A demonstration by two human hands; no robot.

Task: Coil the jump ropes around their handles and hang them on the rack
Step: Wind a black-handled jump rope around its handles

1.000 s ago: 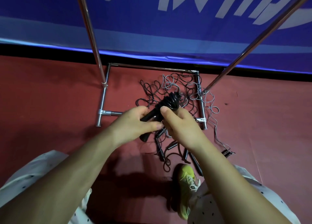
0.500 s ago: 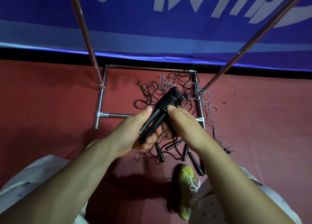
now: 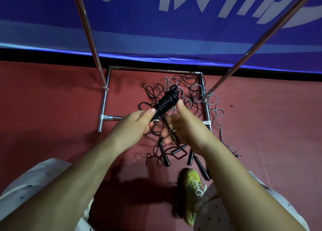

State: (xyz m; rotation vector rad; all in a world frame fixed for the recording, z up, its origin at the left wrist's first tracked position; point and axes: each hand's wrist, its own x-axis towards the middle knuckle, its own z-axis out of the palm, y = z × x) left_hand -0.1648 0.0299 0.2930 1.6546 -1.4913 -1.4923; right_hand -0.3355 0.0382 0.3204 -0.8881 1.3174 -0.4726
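At the centre of the view, the left hand (image 3: 132,126) grips the lower end of a pair of black jump-rope handles (image 3: 157,115), thumb laid along them. The black rope coil (image 3: 168,100) wraps the upper part of the handles and points toward 1 o'clock. The right hand (image 3: 184,126) holds a loose strand of the same rope (image 3: 169,131) across its curled fingers, thumb raised beside the coil. Beneath the hands, a tangle of black and grey jump ropes (image 3: 190,91) lies on the red floor (image 3: 52,100), inside the base of the chrome rack (image 3: 104,107). More black handles (image 3: 165,154) lie at 6 o'clock from the hands, near a yellow-green shoe (image 3: 191,192). A blue banner (image 3: 156,30) spans 12 o'clock.
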